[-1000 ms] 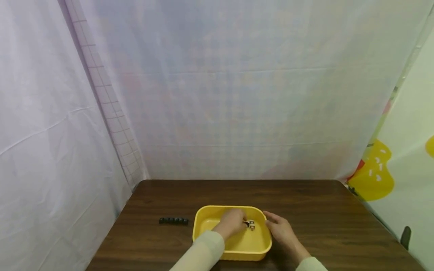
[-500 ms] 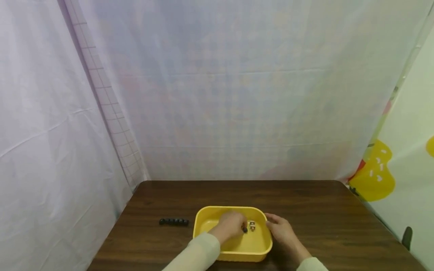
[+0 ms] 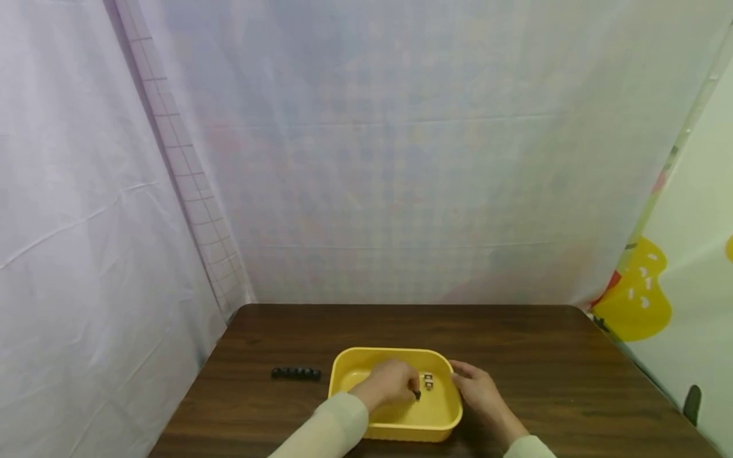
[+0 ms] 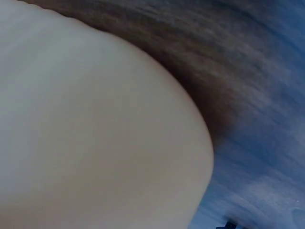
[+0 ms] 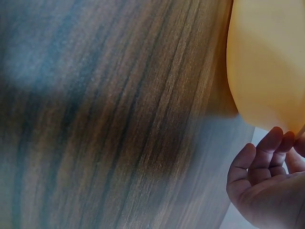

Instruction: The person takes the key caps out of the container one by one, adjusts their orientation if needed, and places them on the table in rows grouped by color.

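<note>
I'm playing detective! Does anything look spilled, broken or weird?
Nothing stands out. The yellow tray stands upright, and the black strip lies neatly on the table beside it. The little pieces inside are too small to check.

Item 1: table (image 3: pixel 515 356), dark brown, wood-grained; on my head feed its far corners, at 11 and 1 o'clock, are rounded, and it runs out of frame at 6. My right wrist feed shows streaked grain with a pale sheen toward 10 o'clock.

Item 2: tub (image 3: pixel 412 434), yellow, open-topped, round-cornered, standing upright on item 1.

Item 3: black strip (image 3: pixel 296 374), bumpy, lying along the 9-to-3 line, at about 9 o'clock of the tub, near it, not touching.
</note>
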Tool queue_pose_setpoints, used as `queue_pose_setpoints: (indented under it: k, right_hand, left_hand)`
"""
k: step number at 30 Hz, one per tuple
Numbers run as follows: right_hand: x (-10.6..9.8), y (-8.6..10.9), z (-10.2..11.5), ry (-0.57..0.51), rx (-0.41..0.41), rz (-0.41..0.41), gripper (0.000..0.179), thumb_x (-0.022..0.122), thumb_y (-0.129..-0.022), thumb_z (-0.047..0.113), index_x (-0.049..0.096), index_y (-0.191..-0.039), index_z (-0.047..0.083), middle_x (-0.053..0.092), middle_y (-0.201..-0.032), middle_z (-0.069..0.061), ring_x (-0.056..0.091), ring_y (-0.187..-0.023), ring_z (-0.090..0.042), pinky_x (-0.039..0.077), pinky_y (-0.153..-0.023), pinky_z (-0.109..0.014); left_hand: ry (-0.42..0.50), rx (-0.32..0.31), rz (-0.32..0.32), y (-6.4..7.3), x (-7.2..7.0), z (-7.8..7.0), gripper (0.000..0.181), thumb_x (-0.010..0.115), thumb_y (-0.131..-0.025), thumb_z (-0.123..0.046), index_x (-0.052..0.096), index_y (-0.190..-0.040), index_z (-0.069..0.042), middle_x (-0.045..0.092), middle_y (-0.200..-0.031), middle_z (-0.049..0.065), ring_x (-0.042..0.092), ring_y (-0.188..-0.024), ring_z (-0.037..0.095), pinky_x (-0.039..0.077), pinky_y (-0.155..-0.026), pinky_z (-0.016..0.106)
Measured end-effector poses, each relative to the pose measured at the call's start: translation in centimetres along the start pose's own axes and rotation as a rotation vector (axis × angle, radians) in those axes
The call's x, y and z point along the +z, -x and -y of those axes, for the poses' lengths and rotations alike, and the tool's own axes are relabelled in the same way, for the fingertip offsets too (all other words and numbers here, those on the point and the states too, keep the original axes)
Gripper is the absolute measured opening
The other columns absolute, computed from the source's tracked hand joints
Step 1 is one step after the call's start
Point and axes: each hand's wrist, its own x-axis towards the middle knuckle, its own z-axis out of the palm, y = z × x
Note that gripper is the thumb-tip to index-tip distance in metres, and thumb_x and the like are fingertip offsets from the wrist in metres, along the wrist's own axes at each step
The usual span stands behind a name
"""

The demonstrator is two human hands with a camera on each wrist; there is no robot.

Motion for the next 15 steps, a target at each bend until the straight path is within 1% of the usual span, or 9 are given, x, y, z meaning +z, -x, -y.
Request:
queue_pose_setpoints:
  k: [1, 3, 5, 6, 8, 10, 13, 14, 15]
  right_hand:
    - [0.0, 0.0, 0.0, 0.005, -0.002, 0.001, 0.039, 0.052, -0.098, 0.006, 0.054, -0.133, -0.011, 0.050, -0.136, -0.035, 0.058, -0.113, -0.037, 0.049, -0.093, -0.048]
    - [0.0, 0.1, 0.0, 0.006, -0.004, 0.000, 0.039, 0.052, -0.098, 0.006, 0.055, -0.132, -0.011, 0.050, -0.135, -0.034, 0.057, -0.113, -0.037, 0.049, -0.093, -0.048]
    - [0.0, 0.1, 0.0, 0.007, -0.006, 0.000, 0.039, 0.052, -0.098, 0.006, 0.055, -0.132, -0.011, 0.051, -0.135, -0.034, 0.058, -0.111, -0.036, 0.049, -0.092, -0.047]
    - [-0.1, 0.2, 0.0, 0.003, -0.004, -0.001, 0.039, 0.052, -0.098, 0.006, 0.055, -0.133, -0.011, 0.051, -0.134, -0.034, 0.059, -0.111, -0.036, 0.050, -0.091, -0.046]
    - [-0.1, 0.1, -0.1, 0.007, -0.004, -0.001, 0.039, 0.052, -0.097, 0.006, 0.055, -0.133, -0.011, 0.052, -0.134, -0.034, 0.060, -0.109, -0.035, 0.051, -0.090, -0.045]
    - [-0.2, 0.1, -0.1, 0.010, 0.003, 0.004, 0.039, 0.052, -0.098, 0.007, 0.054, -0.134, -0.010, 0.051, -0.135, -0.034, 0.059, -0.111, -0.036, 0.050, -0.091, -0.047]
    - [-0.3, 0.0, -0.2, 0.007, 0.016, 0.007, 0.039, 0.052, -0.099, 0.008, 0.054, -0.134, -0.010, 0.051, -0.136, -0.033, 0.058, -0.113, -0.037, 0.049, -0.093, -0.049]
    - [-0.3, 0.0, -0.2, 0.006, 0.018, 0.005, 0.039, 0.052, -0.099, 0.008, 0.054, -0.134, -0.009, 0.051, -0.136, -0.033, 0.058, -0.113, -0.037, 0.048, -0.093, -0.049]
    - [-0.3, 0.0, -0.3, 0.004, 0.021, 0.004, 0.039, 0.052, -0.099, 0.008, 0.055, -0.134, -0.009, 0.051, -0.136, -0.032, 0.058, -0.113, -0.037, 0.048, -0.093, -0.049]
  left_hand:
    - [-0.004, 0.003, 0.004, -0.1, 0.0, -0.1, 0.008, 0.078, -0.082, -0.016, 0.075, -0.083, -0.024, 0.065, -0.077, -0.018, 0.054, -0.069, -0.001, 0.044, -0.063, 0.018]
    - [-0.012, 0.012, 0.008, -0.1, 0.1, -0.2, 0.009, 0.077, -0.081, -0.015, 0.075, -0.081, -0.023, 0.065, -0.076, -0.018, 0.054, -0.068, -0.001, 0.043, -0.062, 0.017]
    - [-0.009, 0.009, 0.008, -0.1, 0.0, -0.3, 0.009, 0.078, -0.081, -0.017, 0.076, -0.087, -0.022, 0.064, -0.076, -0.017, 0.054, -0.069, 0.000, 0.043, -0.062, 0.018]
    - [0.007, 0.009, 0.011, -0.1, -0.1, -0.3, 0.012, 0.078, -0.081, -0.017, 0.076, -0.092, -0.021, 0.065, -0.078, -0.015, 0.055, -0.070, 0.000, 0.044, -0.063, 0.018]
    - [0.060, 0.015, 0.010, 0.1, -0.5, -0.2, 0.020, 0.078, -0.081, -0.015, 0.076, -0.101, -0.017, 0.067, -0.081, -0.012, 0.055, -0.072, 0.001, 0.045, -0.066, 0.018]
    - [0.133, 0.010, 0.013, 0.2, -1.0, 0.1, 0.025, 0.075, -0.083, -0.013, 0.076, -0.108, -0.013, 0.069, -0.087, -0.008, 0.057, -0.075, 0.001, 0.047, -0.069, 0.019]
    - [0.236, 0.010, 0.003, 0.8, -2.1, 0.7, 0.021, 0.071, -0.087, -0.009, 0.076, -0.108, -0.010, 0.071, -0.094, -0.006, 0.060, -0.081, 0.002, 0.050, -0.074, 0.022]
    - [0.249, 0.008, -0.010, 1.0, -2.5, 0.9, 0.020, 0.070, -0.089, -0.010, 0.076, -0.107, -0.010, 0.071, -0.095, -0.006, 0.061, -0.082, 0.003, 0.051, -0.079, 0.024]
    - [0.261, 0.004, -0.024, 1.3, -2.8, 1.2, 0.020, 0.069, -0.090, -0.011, 0.076, -0.108, -0.010, 0.071, -0.097, -0.006, 0.061, -0.083, 0.003, 0.052, -0.079, 0.025]
